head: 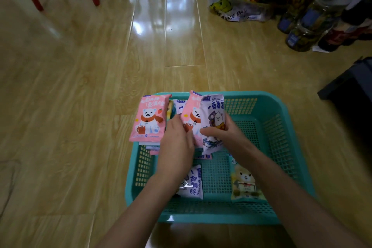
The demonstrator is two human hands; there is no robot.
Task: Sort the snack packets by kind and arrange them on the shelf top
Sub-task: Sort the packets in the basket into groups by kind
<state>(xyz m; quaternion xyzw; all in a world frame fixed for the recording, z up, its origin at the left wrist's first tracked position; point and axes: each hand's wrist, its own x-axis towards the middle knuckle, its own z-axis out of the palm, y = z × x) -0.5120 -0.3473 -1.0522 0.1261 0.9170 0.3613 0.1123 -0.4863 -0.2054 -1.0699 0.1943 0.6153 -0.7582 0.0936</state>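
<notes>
Lower lavender packet [194, 185] half hidden under left arm [161, 183]; bottles [314, 16] blurred, cut by right edge.

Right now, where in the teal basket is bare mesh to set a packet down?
The far-right basket floor is bare, between the right hand and the right wall. A strip lies between the near lavender packet and the yellow packet. The far-left corner is crowded with stacked packets.

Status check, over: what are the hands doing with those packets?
Left hand holds pink bear packet. Right hand grips lilac packet. Both over teal basket; nothing blocking.
</notes>
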